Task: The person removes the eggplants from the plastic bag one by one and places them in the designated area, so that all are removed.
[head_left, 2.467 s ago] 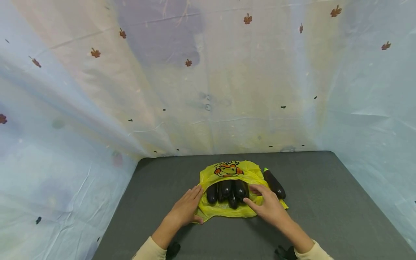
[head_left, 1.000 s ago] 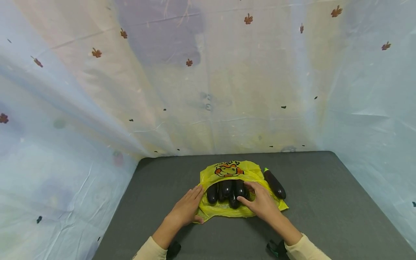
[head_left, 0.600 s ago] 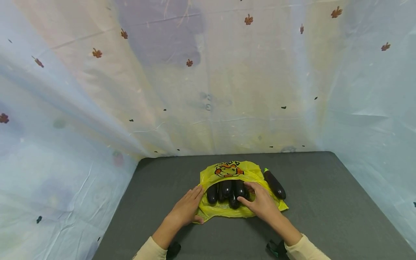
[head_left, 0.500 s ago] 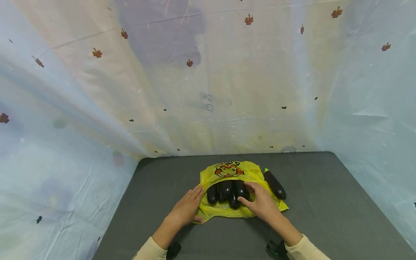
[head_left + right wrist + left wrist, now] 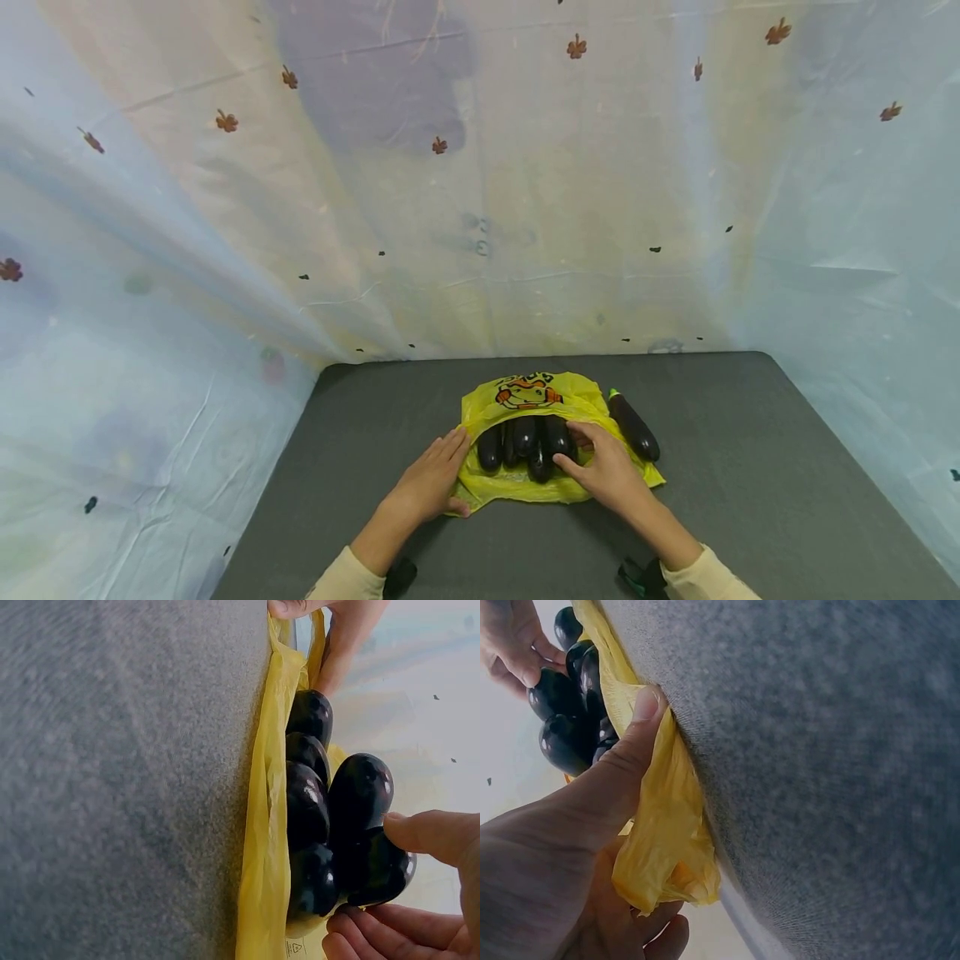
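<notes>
Pale sheeting (image 5: pixel 555 183), washed in blue, cream and lilac, closes off the room behind the yellow bag (image 5: pixel 517 490) and down both sides of it. Long creases run through it, and a broad lilac patch sits high up, beyond the bag and to its left.

The dark grey worktop (image 5: pixel 750 467) spreads out on every side of the bag, its two far corners rounded. Close to the bag, in the wrist views, its surface looks flecked and woven, like cloth. Soft shadows lie on it just in front of the bag.

The bag itself lies on its side, mouth toward the person, with an orange cartoon print (image 5: pixel 528 393) on top.

Both hands are occupied. The left hand (image 5: pixel 431 479), at the bag's left edge, pinches the plastic between thumb and fingers. The right hand (image 5: pixel 603 467), at the right of the bag's mouth, grasps one eggplant (image 5: pixel 386 866) with the thumb on one side and the fingers on the other.

More eggplants (image 5: pixel 490 448) crowd inside the mouth, rounded ends outward. A loose eggplant (image 5: pixel 633 425) lies just beside the bag, on its right.

Small brown leaf prints (image 5: pixel 577 47) dot the sheeting high behind the bag.
</notes>
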